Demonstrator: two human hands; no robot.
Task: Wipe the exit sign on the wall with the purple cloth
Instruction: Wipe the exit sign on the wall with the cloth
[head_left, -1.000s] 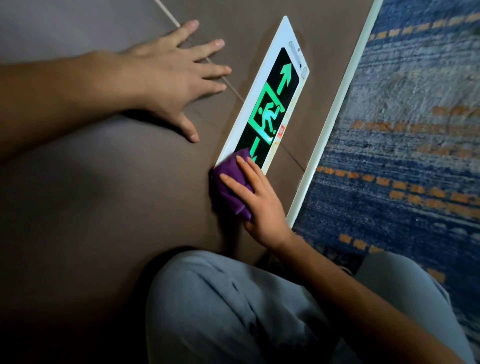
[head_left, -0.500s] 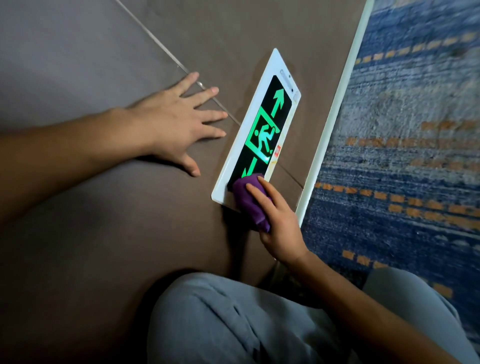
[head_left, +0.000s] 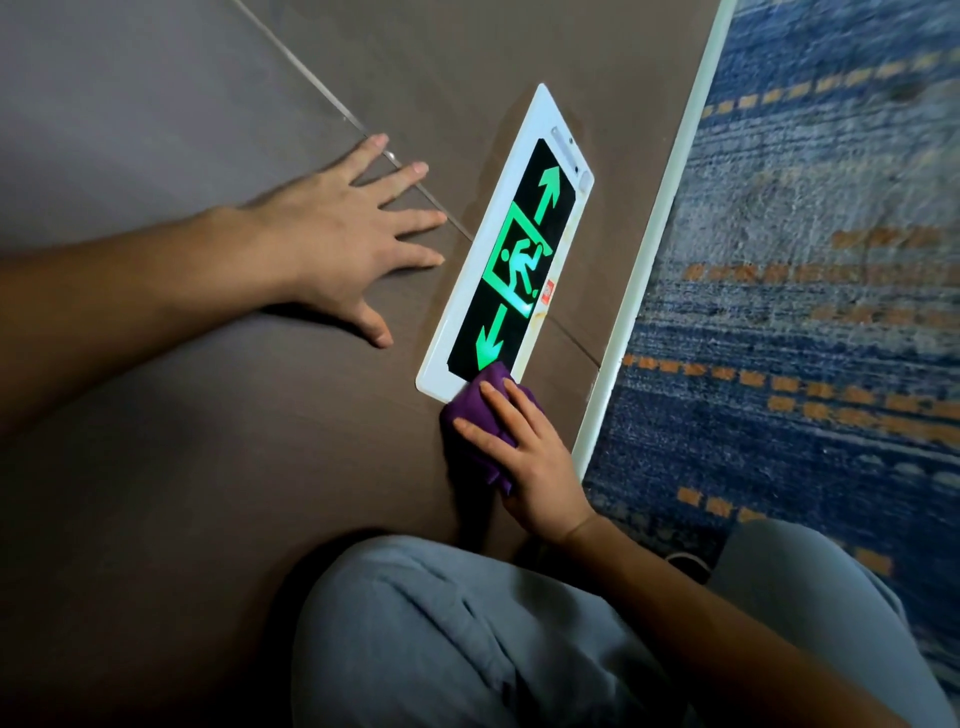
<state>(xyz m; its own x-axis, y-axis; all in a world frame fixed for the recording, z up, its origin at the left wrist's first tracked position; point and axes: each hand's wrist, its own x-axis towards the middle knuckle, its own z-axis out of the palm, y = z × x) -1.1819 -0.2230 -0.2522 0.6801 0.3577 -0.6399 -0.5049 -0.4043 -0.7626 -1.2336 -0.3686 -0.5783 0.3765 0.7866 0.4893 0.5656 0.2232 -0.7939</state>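
The exit sign (head_left: 511, 244) is a long white-framed panel on the brown wall, black with lit green arrows and a running figure. My right hand (head_left: 530, 457) presses the bunched purple cloth (head_left: 480, 415) against the sign's near corner, covering the frame's end and the tip of the near arrow. My left hand (head_left: 345, 244) lies flat on the wall to the left of the sign, fingers spread, holding nothing.
A white skirting strip (head_left: 660, 223) runs along the foot of the wall, right of the sign. Beyond it lies blue carpet (head_left: 810, 291) with orange dashes. My grey-trousered knees (head_left: 457, 639) fill the bottom of the view. A thin seam (head_left: 311, 78) crosses the wall.
My right hand has slid the cloth down off the sign's face toward its near corner, uncovering the near arrow. The left hand stays flat on the wall. The view has shifted.
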